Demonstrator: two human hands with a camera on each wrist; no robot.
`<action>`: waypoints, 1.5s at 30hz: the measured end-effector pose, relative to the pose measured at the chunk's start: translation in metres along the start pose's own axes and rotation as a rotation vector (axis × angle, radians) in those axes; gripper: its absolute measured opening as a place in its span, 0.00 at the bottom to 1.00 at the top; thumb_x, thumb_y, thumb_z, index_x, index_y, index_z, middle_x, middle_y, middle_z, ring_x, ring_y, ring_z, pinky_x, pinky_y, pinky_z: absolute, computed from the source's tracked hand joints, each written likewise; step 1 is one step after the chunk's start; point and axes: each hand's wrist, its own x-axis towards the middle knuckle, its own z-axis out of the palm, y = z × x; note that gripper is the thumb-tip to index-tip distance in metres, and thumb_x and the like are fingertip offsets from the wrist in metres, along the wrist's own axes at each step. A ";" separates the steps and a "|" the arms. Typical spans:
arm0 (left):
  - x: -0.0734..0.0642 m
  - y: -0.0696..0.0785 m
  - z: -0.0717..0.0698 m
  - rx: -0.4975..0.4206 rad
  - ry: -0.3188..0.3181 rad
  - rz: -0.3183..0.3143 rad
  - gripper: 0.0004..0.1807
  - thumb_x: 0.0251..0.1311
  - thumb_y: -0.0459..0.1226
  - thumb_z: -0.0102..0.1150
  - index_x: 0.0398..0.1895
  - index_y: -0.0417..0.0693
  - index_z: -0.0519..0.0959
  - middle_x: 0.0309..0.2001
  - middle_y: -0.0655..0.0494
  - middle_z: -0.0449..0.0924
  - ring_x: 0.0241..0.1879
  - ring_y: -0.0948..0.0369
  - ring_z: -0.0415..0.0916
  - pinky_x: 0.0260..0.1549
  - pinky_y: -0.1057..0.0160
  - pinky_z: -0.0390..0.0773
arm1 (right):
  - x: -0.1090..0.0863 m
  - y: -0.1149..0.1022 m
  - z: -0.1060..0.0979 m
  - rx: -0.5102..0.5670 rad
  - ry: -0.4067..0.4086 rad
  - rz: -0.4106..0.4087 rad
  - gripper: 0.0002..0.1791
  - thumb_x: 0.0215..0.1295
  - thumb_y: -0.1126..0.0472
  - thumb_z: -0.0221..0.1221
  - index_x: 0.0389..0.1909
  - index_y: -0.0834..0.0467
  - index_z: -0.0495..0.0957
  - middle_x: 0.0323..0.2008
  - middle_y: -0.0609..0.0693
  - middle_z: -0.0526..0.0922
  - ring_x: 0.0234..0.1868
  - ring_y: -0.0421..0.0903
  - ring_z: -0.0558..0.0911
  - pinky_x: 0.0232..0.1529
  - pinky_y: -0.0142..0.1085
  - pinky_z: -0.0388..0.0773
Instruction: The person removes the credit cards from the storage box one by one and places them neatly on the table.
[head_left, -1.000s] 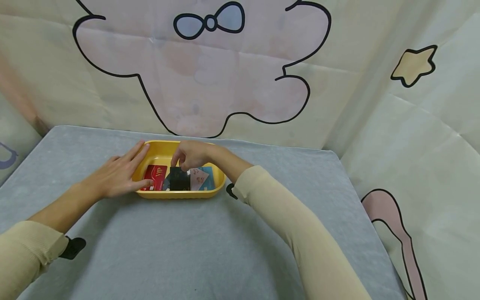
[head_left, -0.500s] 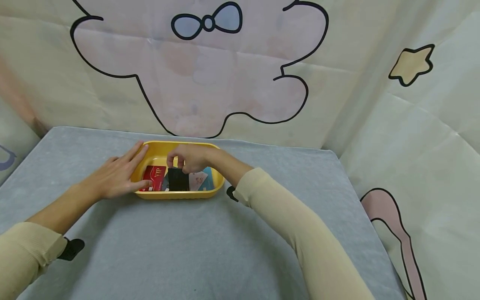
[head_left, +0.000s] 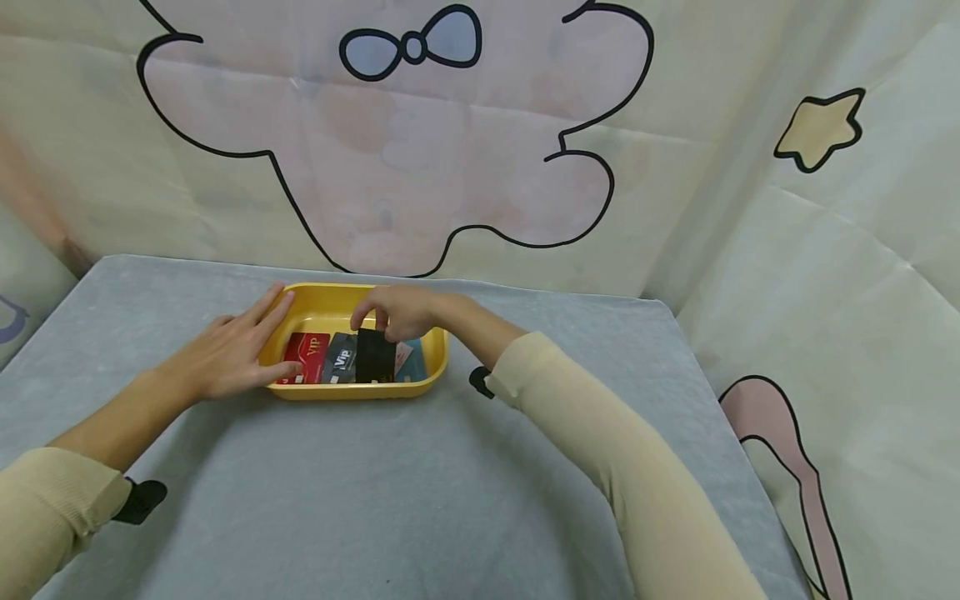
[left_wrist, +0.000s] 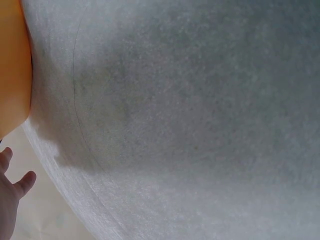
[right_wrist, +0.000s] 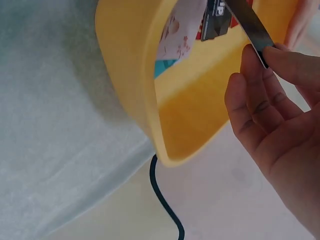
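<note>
My right hand [head_left: 405, 312] pinches a black card [head_left: 375, 358] at its upper edge, thumb against fingers. In the right wrist view the card [right_wrist: 250, 27] looks thin and tilted over the yellow tray [right_wrist: 127, 55]. Beside it in the tray lie a red VIP card [head_left: 311, 346] and a dark grey VIP card [head_left: 340, 358]. A blue card [head_left: 415, 367] and a pale pink patterned card [head_left: 403, 356] are partly covered at the right. My left hand [head_left: 232, 354] rests spread on the tray's left rim, thumb over the red card.
A grey cloth [head_left: 360, 483] covers the table under the tray. Behind stands a cream fabric backdrop [head_left: 690, 208] with cartoon drawings. A black band [head_left: 140, 502] shows at the left wrist.
The right hand has shifted slightly rightward with the black card. The dark grey VIP card's lettering now shows, and more of the pink card is covered. The left hand stays on the rim.
</note>
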 end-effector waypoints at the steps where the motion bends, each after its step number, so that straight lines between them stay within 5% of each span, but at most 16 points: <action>1: 0.000 0.000 0.000 0.001 0.000 0.000 0.56 0.61 0.62 0.55 0.79 0.39 0.42 0.79 0.36 0.37 0.66 0.32 0.61 0.59 0.29 0.61 | -0.002 0.001 -0.001 -0.004 0.012 -0.002 0.27 0.64 0.78 0.53 0.64 0.58 0.76 0.57 0.53 0.76 0.49 0.47 0.77 0.43 0.30 0.78; 13: -0.002 0.001 -0.001 0.023 0.011 0.004 0.55 0.61 0.61 0.54 0.79 0.38 0.44 0.78 0.35 0.38 0.66 0.33 0.63 0.59 0.30 0.62 | -0.028 0.037 -0.024 0.096 0.195 0.110 0.22 0.65 0.73 0.57 0.60 0.58 0.75 0.49 0.57 0.79 0.46 0.49 0.78 0.45 0.34 0.79; 30: 0.000 0.004 -0.001 0.017 -0.009 -0.016 0.56 0.60 0.62 0.55 0.79 0.39 0.43 0.79 0.36 0.36 0.65 0.31 0.63 0.60 0.28 0.61 | -0.056 0.093 -0.027 0.458 0.437 0.299 0.18 0.67 0.74 0.57 0.56 0.60 0.69 0.37 0.59 0.76 0.37 0.54 0.87 0.44 0.42 0.85; 39: 0.000 0.003 -0.001 0.009 -0.008 -0.025 0.56 0.60 0.62 0.56 0.79 0.39 0.44 0.79 0.36 0.36 0.65 0.31 0.62 0.60 0.28 0.59 | -0.071 0.124 -0.023 0.547 0.504 0.356 0.18 0.69 0.73 0.56 0.57 0.61 0.68 0.35 0.58 0.77 0.43 0.59 0.86 0.48 0.47 0.82; 45: 0.001 0.003 0.000 0.007 -0.016 -0.028 0.56 0.59 0.62 0.57 0.79 0.39 0.44 0.79 0.36 0.35 0.65 0.30 0.62 0.60 0.28 0.60 | -0.080 0.141 -0.018 0.609 0.524 0.366 0.18 0.69 0.75 0.54 0.58 0.64 0.66 0.33 0.58 0.76 0.42 0.60 0.86 0.41 0.41 0.83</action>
